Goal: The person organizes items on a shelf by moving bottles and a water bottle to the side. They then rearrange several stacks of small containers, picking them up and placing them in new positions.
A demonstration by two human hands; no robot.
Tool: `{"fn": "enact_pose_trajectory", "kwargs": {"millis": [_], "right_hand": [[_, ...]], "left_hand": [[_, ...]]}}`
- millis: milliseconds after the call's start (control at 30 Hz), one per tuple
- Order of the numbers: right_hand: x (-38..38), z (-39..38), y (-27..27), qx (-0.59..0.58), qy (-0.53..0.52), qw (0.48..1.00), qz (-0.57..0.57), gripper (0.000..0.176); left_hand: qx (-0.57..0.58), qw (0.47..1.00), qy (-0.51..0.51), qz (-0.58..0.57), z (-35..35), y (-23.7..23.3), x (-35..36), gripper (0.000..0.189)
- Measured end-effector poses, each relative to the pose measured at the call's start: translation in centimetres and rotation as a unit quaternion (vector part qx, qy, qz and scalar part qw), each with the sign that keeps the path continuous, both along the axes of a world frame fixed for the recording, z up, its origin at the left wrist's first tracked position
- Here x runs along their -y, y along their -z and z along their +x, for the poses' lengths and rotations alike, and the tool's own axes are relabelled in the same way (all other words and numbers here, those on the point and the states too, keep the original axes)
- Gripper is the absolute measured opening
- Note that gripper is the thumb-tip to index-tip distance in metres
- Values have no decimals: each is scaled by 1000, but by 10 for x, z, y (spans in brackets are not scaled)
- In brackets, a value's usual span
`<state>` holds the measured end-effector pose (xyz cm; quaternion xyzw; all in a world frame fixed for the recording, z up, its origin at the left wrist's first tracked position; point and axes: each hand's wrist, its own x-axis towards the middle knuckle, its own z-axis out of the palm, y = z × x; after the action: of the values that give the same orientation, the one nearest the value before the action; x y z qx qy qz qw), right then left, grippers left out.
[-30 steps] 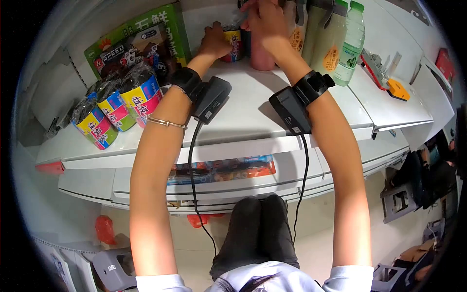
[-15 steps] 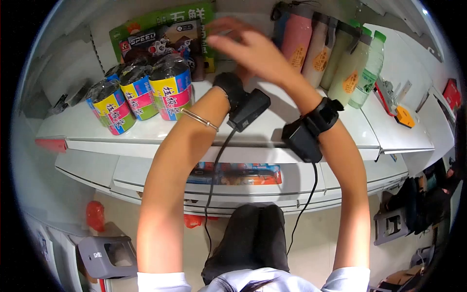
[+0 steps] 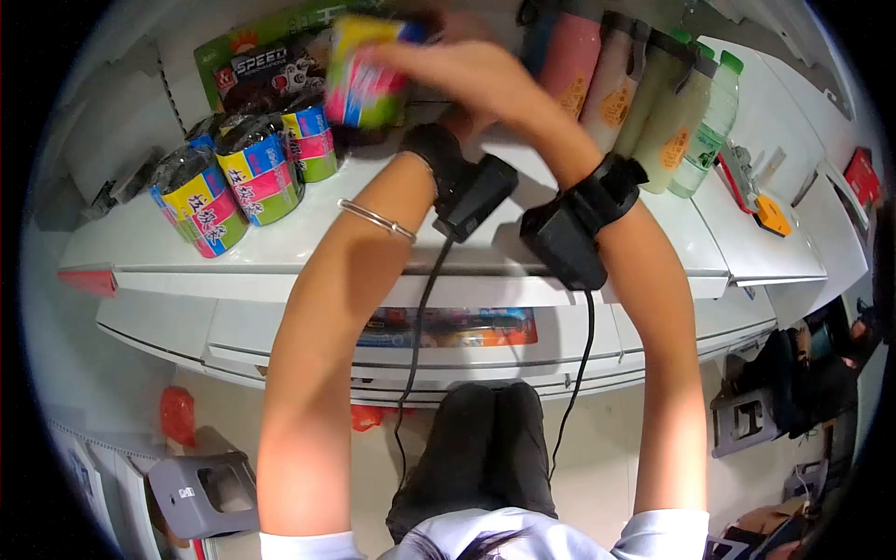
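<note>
A roll pack (image 3: 366, 79), banded yellow, pink, blue and green, is raised and blurred in front of the game boxes. My right hand (image 3: 448, 75) reaches across from the right, its fingers against the pack's side and closed on it. Behind my right forearm lies most of my left hand (image 3: 459, 121); its fingers are hidden. On the white shelf at left stand similar packs: a front left one (image 3: 203, 210), a middle one (image 3: 261, 177) and a smaller-looking one behind (image 3: 310, 140). Each wrist wears a black cabled device.
A dark SPEED box (image 3: 271, 73) leans at the back before a green box (image 3: 219, 56). Several bottles, including a pink one (image 3: 569, 56) and a green-capped one (image 3: 711, 121), stand right. Beyond lies an orange-and-red tool (image 3: 770, 215). Below are a stool (image 3: 205, 495) and lower shelf.
The large right-hand pack has been lifted off the shelf, up and to the right, in my right hand. My right hand has moved left and up. The view has shifted slightly.
</note>
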<state>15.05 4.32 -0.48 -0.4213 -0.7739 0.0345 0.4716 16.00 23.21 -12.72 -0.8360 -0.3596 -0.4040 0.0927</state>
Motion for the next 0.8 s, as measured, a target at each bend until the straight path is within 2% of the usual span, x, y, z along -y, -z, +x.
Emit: {"fn": "enact_pose_trajectory", "kwargs": {"millis": [33,67,100,167,267,300,333,367,433,500,567,667,767,800], "right_hand": [[-7,10,-7,-11,40,998,47,75],[2,16,-12,-69,40,988,130,54],[10,22,-16,-126,41,968,214,35],[4,47,-17,-99,123,962,222,46],[-15,76,-6,-47,221,949,220,64],[-17,83,-4,-29,251,943,217,70],[-6,78,-6,27,305,939,155,64],[-8,77,-4,43,302,938,163,64],[-13,75,2,76,291,937,177,63],[-14,76,1,95,257,950,150,64],[-14,77,3,102,237,954,151,61],[-2,75,0,74,221,962,139,59],[0,68,-1,50,251,949,183,54],[1,67,-3,52,268,940,203,54]], "left_hand": [[69,992,74,70,5,-14,4,58],[123,971,144,144,11,-28,9,45],[108,982,142,-68,-15,-42,36,47],[103,983,62,-139,-32,-64,68,38],[179,956,218,-84,-52,-62,45,25],[184,945,207,-175,-58,-67,41,22],[185,926,195,-264,-64,-72,37,18],[182,901,179,-352,-70,-78,32,16],[122,950,243,-151,-75,-49,-32,17],[131,937,270,-180,-77,-45,-36,23],[205,840,255,-432,-85,-69,25,35],[224,840,288,-403,-90,-77,57,41],[277,834,320,-354,-81,-77,78,36],[279,825,317,-377,-81,-75,76,38]]}}
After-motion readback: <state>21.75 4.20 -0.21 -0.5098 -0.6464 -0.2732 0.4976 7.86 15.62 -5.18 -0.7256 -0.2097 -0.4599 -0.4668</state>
